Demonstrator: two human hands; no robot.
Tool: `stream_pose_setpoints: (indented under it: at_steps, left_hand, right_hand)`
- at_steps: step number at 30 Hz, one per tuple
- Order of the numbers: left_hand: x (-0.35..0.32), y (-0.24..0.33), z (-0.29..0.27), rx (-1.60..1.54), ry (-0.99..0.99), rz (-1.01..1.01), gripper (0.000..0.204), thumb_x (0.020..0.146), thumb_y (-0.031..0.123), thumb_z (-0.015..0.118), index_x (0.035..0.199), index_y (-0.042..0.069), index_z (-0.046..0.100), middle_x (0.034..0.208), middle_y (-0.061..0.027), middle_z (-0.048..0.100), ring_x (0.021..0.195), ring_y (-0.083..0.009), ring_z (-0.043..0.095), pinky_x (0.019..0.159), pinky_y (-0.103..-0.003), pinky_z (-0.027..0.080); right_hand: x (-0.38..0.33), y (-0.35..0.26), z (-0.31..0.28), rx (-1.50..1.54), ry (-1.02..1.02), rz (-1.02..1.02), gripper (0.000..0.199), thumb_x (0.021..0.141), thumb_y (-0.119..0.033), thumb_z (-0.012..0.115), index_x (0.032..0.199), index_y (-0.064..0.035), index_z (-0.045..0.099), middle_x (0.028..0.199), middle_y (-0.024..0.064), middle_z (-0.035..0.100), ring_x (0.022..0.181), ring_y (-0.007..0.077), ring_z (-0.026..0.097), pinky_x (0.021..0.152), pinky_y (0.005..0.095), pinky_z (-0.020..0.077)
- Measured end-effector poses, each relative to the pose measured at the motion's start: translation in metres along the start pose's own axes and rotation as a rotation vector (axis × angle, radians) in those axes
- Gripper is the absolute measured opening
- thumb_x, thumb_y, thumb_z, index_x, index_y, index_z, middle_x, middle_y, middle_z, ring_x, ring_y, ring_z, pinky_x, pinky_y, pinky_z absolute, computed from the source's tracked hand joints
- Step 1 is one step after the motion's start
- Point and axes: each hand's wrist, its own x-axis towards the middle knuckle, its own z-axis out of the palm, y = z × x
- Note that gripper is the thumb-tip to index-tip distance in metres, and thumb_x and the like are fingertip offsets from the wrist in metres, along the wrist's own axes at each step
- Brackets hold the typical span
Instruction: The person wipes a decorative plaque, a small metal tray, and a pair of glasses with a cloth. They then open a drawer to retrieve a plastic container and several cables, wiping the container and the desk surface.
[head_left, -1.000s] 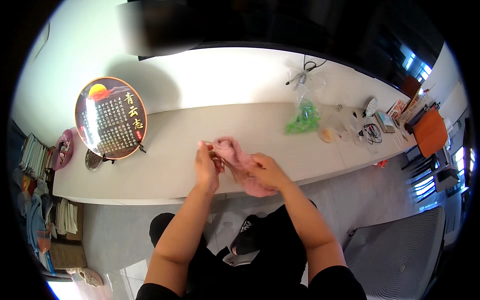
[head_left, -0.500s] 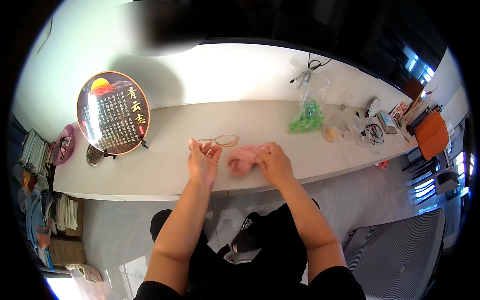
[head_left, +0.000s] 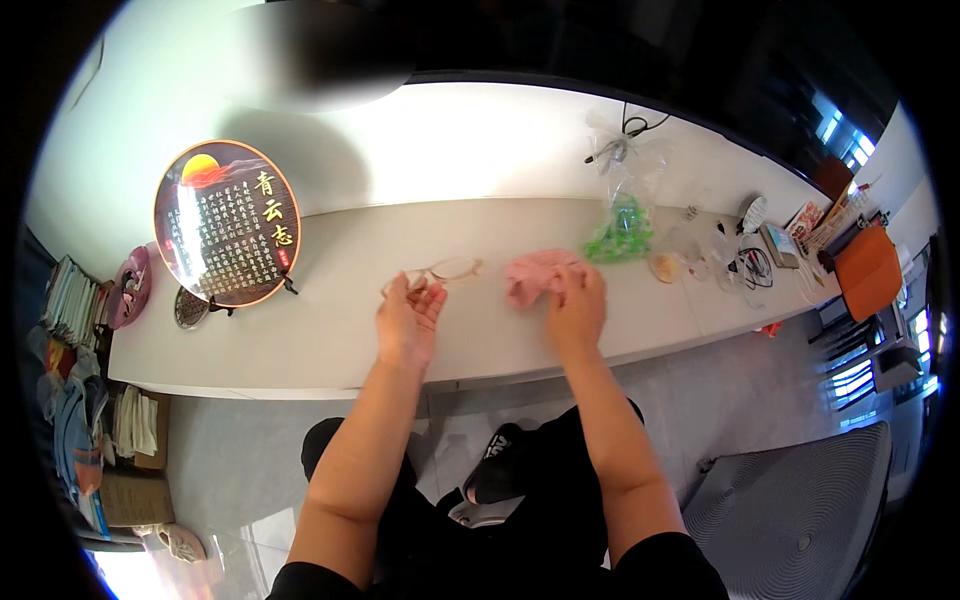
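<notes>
Over the middle of a long pale table (head_left: pixel 300 345), my left hand (head_left: pixel 407 325) pinches a pair of thin-framed glasses (head_left: pixel 455 269) by one side. The lenses point away to the right of the fingers. To the right, my right hand (head_left: pixel 577 312) is closed on a crumpled pink cloth (head_left: pixel 536 277), which hangs out on the left side of the fingers. A gap of table shows between the cloth and the glasses.
A round decorated plaque (head_left: pixel 227 222) stands at the left beside a pink round object (head_left: pixel 129 290). Right of the cloth are a clear bag with green contents (head_left: pixel 620 230), a black cable (head_left: pixel 755 268) and small clear items. A grey ridged seat (head_left: pixel 790 500) is at lower right.
My right hand has carried the pink cloth right and farther from me, away from the glasses. The glasses have tilted slightly upward in my left hand, which has barely moved.
</notes>
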Motion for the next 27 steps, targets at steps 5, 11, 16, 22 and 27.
stream_pose_setpoints:
  at_steps: [5,11,16,22,27]
  left_hand:
    - [0.017,0.034,-0.016,-0.036,0.167,0.095,0.028,0.094,0.027,0.055,0.099,0.002,0.045,0.092,-0.0118,0.053,0.084,-0.0243,0.056,0.083,-0.038,0.052]
    - [0.011,0.048,-0.025,-0.038,0.262,0.128,0.028,0.093,0.027,0.057,0.093,0.002,0.046,0.093,-0.0138,0.052,0.088,-0.0263,0.056,0.086,-0.041,0.052]
    - [0.012,0.049,-0.028,-0.011,0.213,0.049,0.022,0.094,0.022,0.055,0.093,0.002,0.047,0.092,-0.0133,0.054,0.087,-0.0261,0.058,0.088,-0.041,0.052]
    - [0.017,0.073,-0.035,-0.049,0.177,0.141,0.020,0.096,0.018,0.049,0.102,-0.001,0.046,0.096,-0.0144,0.055,0.092,-0.0264,0.058,0.088,-0.039,0.052]
    - [0.027,0.070,-0.039,-0.072,0.196,0.070,0.019,0.097,0.017,0.048,0.102,-0.001,0.046,0.095,-0.0155,0.056,0.096,-0.0290,0.059,0.088,-0.039,0.051]
  right_hand:
    - [0.014,0.040,0.044,-0.054,-0.120,0.075,0.032,0.081,-0.028,0.062,0.111,-0.0152,0.060,0.119,0.0129,0.050,0.107,0.0363,0.048,0.092,0.0485,0.0385]
    - [0.051,-0.027,0.111,-0.134,-0.362,0.072,0.042,0.088,-0.049,0.050,0.119,-0.0220,0.059,0.134,0.0149,0.041,0.128,0.0392,0.029,0.103,0.0585,0.0243]
    - [0.064,-0.061,0.161,0.012,-0.428,-0.265,0.030,0.086,-0.033,0.052,0.111,-0.0193,0.062,0.122,0.0134,0.050,0.118,0.0371,0.038,0.101,0.0555,0.0269]
    - [-0.020,-0.080,0.088,0.496,-0.423,-0.859,0.013,0.072,-0.019,0.059,0.083,-0.0183,0.067,0.092,0.0040,0.057,0.095,0.0306,0.051,0.086,0.0483,0.0379]
    - [0.017,-0.038,0.075,0.681,-0.472,-0.780,0.007,0.075,-0.017,0.060,0.080,-0.0145,0.064,0.088,0.0076,0.059,0.086,0.0285,0.056,0.079,0.0433,0.0432]
